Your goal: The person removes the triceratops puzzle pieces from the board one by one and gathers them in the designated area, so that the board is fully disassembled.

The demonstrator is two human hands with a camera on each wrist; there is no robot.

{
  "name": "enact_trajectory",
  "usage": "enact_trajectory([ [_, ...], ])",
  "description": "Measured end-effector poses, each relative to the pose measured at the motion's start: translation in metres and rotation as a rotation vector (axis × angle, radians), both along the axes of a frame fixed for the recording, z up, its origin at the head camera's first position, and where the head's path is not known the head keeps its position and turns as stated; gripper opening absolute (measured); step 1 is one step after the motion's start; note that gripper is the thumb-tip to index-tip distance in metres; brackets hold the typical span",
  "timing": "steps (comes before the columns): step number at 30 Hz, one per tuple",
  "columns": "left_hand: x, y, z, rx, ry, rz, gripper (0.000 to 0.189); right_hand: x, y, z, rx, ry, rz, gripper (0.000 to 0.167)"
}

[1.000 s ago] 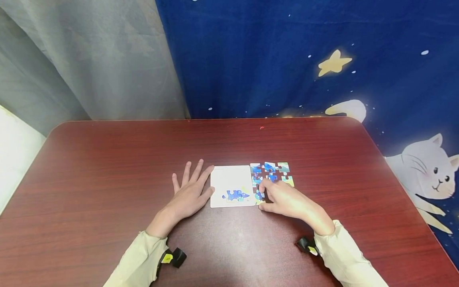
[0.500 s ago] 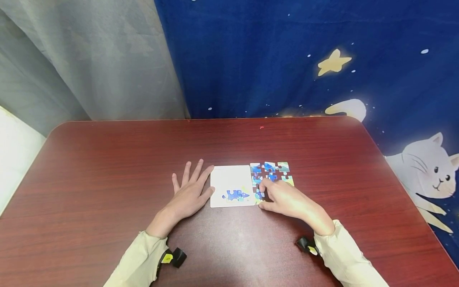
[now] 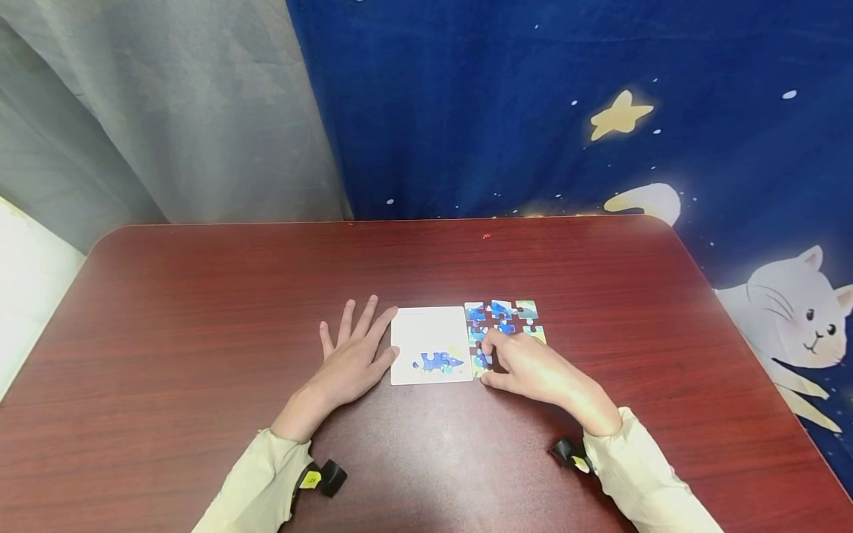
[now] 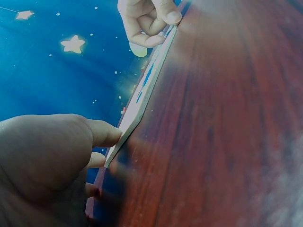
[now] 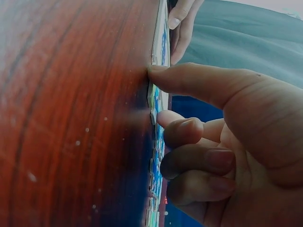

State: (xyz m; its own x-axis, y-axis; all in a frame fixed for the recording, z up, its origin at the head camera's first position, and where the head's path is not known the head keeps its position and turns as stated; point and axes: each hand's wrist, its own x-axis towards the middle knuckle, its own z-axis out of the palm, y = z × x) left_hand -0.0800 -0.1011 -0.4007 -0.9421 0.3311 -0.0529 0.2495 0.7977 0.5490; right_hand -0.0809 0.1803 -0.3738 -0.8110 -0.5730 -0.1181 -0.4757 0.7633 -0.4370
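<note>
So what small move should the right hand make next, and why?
Probably lift the nearest puzzle piece toward the white board: the right hand appears to pinch that piece, while the left hand touches the board's left edge.

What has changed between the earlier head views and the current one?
Very little. The right hand seems to edge its thumb slightly away from the person, perhaps nudging the nearest puzzle piece the same way; the shift is too slight to be sure. Nothing was visibly picked up or released. The left hand stays at the white puzzle board's left edge; the other pieces look unmoved.
</note>
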Motion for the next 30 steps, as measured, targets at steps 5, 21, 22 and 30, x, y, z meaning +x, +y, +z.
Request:
enact_trajectory([
  [5,0.0,-0.001,0.0,0.004,0.0,0.003,0.059,0.0,-0.001,0.002,-0.027,0.01,0.004,0.029],
  [21,0.0,0.0,-0.001,-0.014,-0.011,0.004,0.059,0.001,-0.048,0.008,0.054,0.107,0.106,0.033],
  [22,0.0,0.0,-0.001,-0.016,-0.01,0.003,0.059,0.001,-0.049,0.008,0.068,0.114,0.106,0.032],
  [30,0.0,0.0,0.0,-0.013,-0.012,0.005,0.059,0.006,-0.051,0.006,0.108,0.184,0.111,0.031],
])
